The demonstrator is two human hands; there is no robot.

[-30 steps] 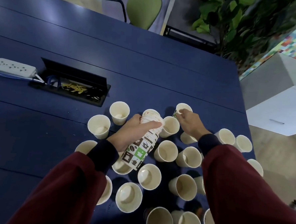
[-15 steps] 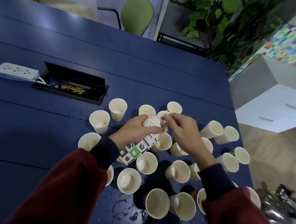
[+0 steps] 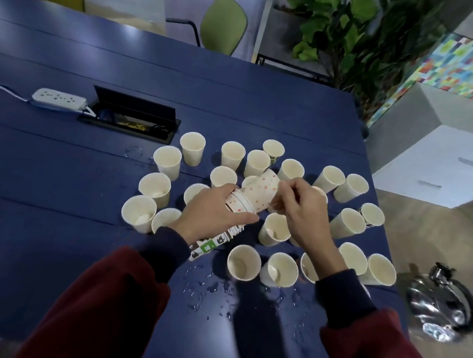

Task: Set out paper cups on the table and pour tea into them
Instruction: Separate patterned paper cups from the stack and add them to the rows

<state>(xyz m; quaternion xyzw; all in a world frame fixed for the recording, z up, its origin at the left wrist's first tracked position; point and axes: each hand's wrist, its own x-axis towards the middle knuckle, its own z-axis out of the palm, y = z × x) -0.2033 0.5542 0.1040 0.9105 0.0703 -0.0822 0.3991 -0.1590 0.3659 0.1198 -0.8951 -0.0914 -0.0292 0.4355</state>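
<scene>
My left hand [image 3: 214, 209] grips a tilted stack of nested paper cups [image 3: 237, 206] above the blue table [image 3: 64, 168]. My right hand [image 3: 301, 207] pinches the rim of the top dotted cup [image 3: 260, 195], which sticks partly out of the stack. Several upright paper cups stand around both hands, among them one [image 3: 192, 148] at the back and one [image 3: 244, 262] in front. Some hold a little pale liquid.
A shiny metal kettle [image 3: 443, 305] sits low at the right, past the table edge. A white power strip [image 3: 59, 98] and an open black cable box [image 3: 131, 119] lie at the back left. Water drops [image 3: 209, 290] spot the table near me. Green chairs and a plant stand behind.
My right hand came back from a set-down cup to the stack and has drawn the top dotted cup partly out. The view shifted, so the kettle shows more.
</scene>
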